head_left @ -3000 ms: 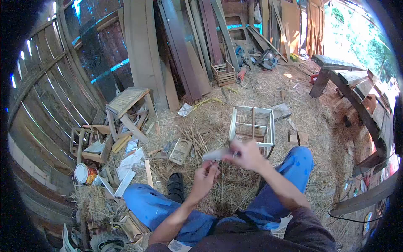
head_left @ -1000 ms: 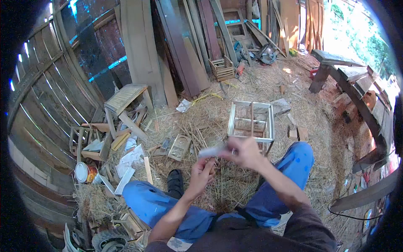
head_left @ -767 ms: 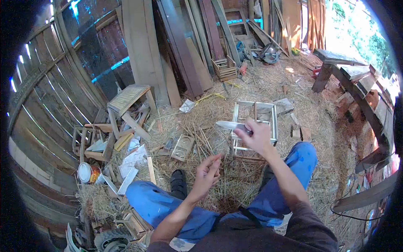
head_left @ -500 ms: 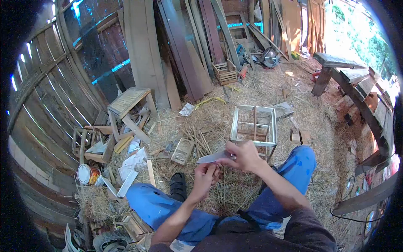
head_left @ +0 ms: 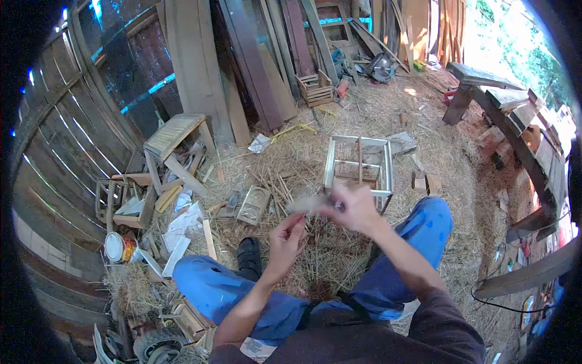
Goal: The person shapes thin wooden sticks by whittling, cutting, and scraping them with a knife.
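My right hand is closed around the handle end of a knife, whose broad pale blade points left and is smeared by motion. Just below the blade, my left hand is pinched, thumb against fingers. Whatever sits between those fingertips is too small and blurred to make out. Both hands are held up in front of me, between my knees. Behind my right hand stands a small wooden frame with pale bars and a brown middle slat.
Straw and shavings cover the ground. On the left are a slatted stool, a tin can and wood scraps. Planks lean on the back wall near a crate and a circular saw. A rough bench stands right.
The knife blade has gone from sharp to blurred, staying above my left fingers. My left hand has shifted slightly left and upward. The whole view has tilted a little.
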Demonstrator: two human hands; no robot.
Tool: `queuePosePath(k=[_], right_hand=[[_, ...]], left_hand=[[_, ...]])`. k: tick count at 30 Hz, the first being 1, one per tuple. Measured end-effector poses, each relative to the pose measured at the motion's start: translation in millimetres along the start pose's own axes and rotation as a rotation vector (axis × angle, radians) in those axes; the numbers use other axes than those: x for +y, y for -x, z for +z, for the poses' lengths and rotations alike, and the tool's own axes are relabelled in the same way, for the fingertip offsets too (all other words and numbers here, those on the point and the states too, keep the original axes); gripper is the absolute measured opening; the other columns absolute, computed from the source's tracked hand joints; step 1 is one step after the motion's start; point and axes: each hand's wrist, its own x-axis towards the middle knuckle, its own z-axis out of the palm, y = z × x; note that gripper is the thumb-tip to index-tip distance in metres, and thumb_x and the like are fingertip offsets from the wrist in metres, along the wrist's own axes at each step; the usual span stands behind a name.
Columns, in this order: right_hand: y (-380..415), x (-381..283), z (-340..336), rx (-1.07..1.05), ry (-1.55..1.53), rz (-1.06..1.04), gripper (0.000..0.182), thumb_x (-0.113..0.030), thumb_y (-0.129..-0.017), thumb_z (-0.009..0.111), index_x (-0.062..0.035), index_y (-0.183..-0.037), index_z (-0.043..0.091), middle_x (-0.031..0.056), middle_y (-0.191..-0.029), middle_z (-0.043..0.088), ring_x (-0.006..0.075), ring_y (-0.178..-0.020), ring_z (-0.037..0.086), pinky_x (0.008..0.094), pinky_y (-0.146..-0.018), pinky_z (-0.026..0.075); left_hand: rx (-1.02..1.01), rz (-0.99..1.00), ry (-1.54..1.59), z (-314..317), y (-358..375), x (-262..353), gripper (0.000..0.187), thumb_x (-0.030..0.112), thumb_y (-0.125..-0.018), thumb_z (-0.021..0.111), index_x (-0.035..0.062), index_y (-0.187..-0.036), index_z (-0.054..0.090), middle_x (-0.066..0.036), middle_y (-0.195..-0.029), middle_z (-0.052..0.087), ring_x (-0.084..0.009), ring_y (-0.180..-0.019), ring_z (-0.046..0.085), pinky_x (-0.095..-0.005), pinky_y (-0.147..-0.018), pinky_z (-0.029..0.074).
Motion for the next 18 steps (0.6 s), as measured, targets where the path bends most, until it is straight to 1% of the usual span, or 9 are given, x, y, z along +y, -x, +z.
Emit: queuePosePath(k=[3,4,7,8,11,12,13,14,18], right_hand=[[3,-10,1,-0.123,0.015,-0.115,0.046,-0.045,-0.074,0.082,-0.0098,-0.072,0.052,0.0105,-0.058,0.056,0.0293,-0.052,0.06,0.0408,-0.05,0.046],[-7,-11,-7,-0.013,0.012,-0.193,0.044,-0.041,-0.074,0.082,-0.0095,-0.073,0.052,0.0104,-0.058,0.057,0.0294,-0.051,0.059,0.0403,-0.048,0.045],[-16,13,-13,0.144,-0.005,0.102,0.042,-0.04,-0.075,0.082,-0.0099,-0.073,0.053,0.0104,-0.058,0.057,0.0297,-0.049,0.059,0.0399,-0.047,0.044],[-15,17,-12,0.136,0.046,0.072,0.043,-0.04,-0.075,0.082,-0.0098,-0.073,0.051,0.0099,-0.056,0.056,0.0297,-0.048,0.058,0.0397,-0.046,0.043],[-3,-10,-2,0.04,-0.055,-0.113,0.046,-0.042,-0.076,0.081,-0.0094,-0.072,0.049,0.0096,-0.055,0.055,0.0296,-0.048,0.058,0.0403,-0.046,0.043],[1,-16,1,-0.069,-0.064,-0.132,0.049,-0.047,-0.076,0.08,-0.0095,-0.072,0.049,0.0091,-0.054,0.054,0.0288,-0.047,0.057,0.0401,-0.046,0.042],[0,-18,1,-0.084,-0.068,-0.143,0.049,-0.049,-0.076,0.08,-0.0097,-0.073,0.05,0.0088,-0.054,0.054,0.0288,-0.047,0.057,0.04,-0.046,0.042],[-2,-20,2,-0.097,-0.074,-0.153,0.05,-0.051,-0.076,0.08,-0.0098,-0.073,0.051,0.0086,-0.054,0.054,0.0288,-0.047,0.057,0.0399,-0.046,0.042],[-1,-9,4,-0.103,-0.009,-0.175,0.054,-0.056,-0.072,0.08,-0.0103,-0.072,0.051,0.0064,-0.053,0.054,0.0276,-0.047,0.057,0.0389,-0.046,0.041]], left_hand=[[0.016,-0.004,0.046,1,1,-3,0.032,0.019,-0.102,0.059,0.006,-0.131,0.06,0.007,-0.068,0.044,-0.0002,-0.052,0.033,-0.0202,-0.044,0.025],[0.003,0.021,0.021,-2,2,-2,0.034,0.019,-0.102,0.059,0.0069,-0.134,0.059,0.008,-0.068,0.043,0.0001,-0.052,0.033,-0.02,-0.044,0.024],[-0.016,0.02,0.018,6,8,10,0.027,0.019,-0.102,0.058,0.0058,-0.126,0.063,0.008,-0.069,0.043,-0.0001,-0.054,0.034,-0.0195,-0.045,0.024],[-0.005,-0.002,0.025,9,8,10,0.024,0.019,-0.102,0.057,0.0055,-0.121,0.064,0.008,-0.07,0.044,-0.0001,-0.054,0.034,-0.0196,-0.045,0.024],[0.014,-0.041,0.031,8,3,6,0.016,0.019,-0.103,0.056,0.0053,-0.106,0.065,0.007,-0.069,0.046,-0.0007,-0.055,0.036,-0.0204,-0.046,0.026],[0.022,-0.046,0.021,5,3,-2,0.015,0.019,-0.102,0.057,0.0058,-0.101,0.064,0.006,-0.068,0.048,-0.0014,-0.054,0.038,-0.0211,-0.045,0.027],[0.032,-0.055,0.007,1,4,-10,0.016,0.019,-0.102,0.057,0.0062,-0.096,0.064,0.006,-0.068,0.05,-0.002,-0.054,0.039,-0.0217,-0.045,0.028],[0.078,-0.097,0.046,0,6,-17,0.016,0.02,-0.102,0.057,0.0066,-0.096,0.065,0.005,-0.068,0.052,-0.0025,-0.055,0.041,-0.0219,-0.046,0.029],[0.09,-0.032,-0.066,2,8,-12,0.016,0.019,-0.102,0.057,0.0054,-0.098,0.063,0.007,-0.068,0.048,-0.0014,-0.053,0.038,-0.0213,-0.045,0.026]])
